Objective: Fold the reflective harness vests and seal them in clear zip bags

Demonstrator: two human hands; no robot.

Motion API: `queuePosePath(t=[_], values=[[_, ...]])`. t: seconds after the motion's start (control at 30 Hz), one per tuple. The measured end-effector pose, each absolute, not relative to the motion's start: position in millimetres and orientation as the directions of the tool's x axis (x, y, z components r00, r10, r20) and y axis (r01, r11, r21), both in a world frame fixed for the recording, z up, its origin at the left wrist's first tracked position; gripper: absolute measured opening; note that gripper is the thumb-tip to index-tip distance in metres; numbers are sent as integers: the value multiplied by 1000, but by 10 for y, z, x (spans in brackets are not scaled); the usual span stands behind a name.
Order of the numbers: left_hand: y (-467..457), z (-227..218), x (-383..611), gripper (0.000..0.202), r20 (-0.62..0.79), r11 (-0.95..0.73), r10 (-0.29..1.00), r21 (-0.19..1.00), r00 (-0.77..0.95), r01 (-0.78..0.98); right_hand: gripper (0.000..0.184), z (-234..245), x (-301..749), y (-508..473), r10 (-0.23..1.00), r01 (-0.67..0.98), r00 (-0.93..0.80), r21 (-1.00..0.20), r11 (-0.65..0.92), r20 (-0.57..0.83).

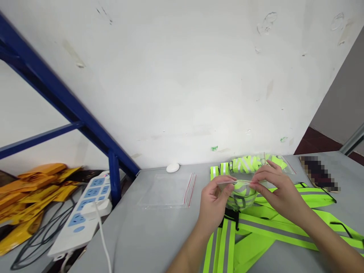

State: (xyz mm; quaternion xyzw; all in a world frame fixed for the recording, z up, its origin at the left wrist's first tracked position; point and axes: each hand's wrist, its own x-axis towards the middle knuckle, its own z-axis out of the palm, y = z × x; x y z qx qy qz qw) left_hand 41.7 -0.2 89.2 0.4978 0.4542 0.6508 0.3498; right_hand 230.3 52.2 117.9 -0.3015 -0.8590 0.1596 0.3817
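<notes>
Both hands pinch the top edge of a clear zip bag (pixel 241 201), which holds a bundled neon-yellow reflective strap. My left hand (pixel 215 199) grips the left end of the bag's mouth between thumb and fingers. On the right end, my right hand (pixel 274 185) pinches the same edge. Loose neon-yellow reflective straps (pixel 273 226) with grey stripes and black buckles lie beneath and in front of the hands. Behind them rest filled bags of rolled straps (pixel 247 163), partly hidden by my right hand.
Flat clear zip bags (pixel 167 189) with red seal lines lie on the grey table (pixel 142 239). A white round object (pixel 173 167) sits by the wall. A phone (pixel 318 172) lies at right. At left are a blue metal frame (pixel 113 178), a power strip (pixel 85 212) and yellow packets (pixel 36 193).
</notes>
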Motion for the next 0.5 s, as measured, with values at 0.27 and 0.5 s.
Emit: queuePosePath(t=[0.27,0.5], values=[[-33,900,438,14,355,-372,909,927,-219,-38,15,1264,2230,499,591,415,-582,-420,807,558],[-65,906,446,11,360,-370,913,929,-192,-20,13,1261,2204,474,586,430,-569,-399,810,576]])
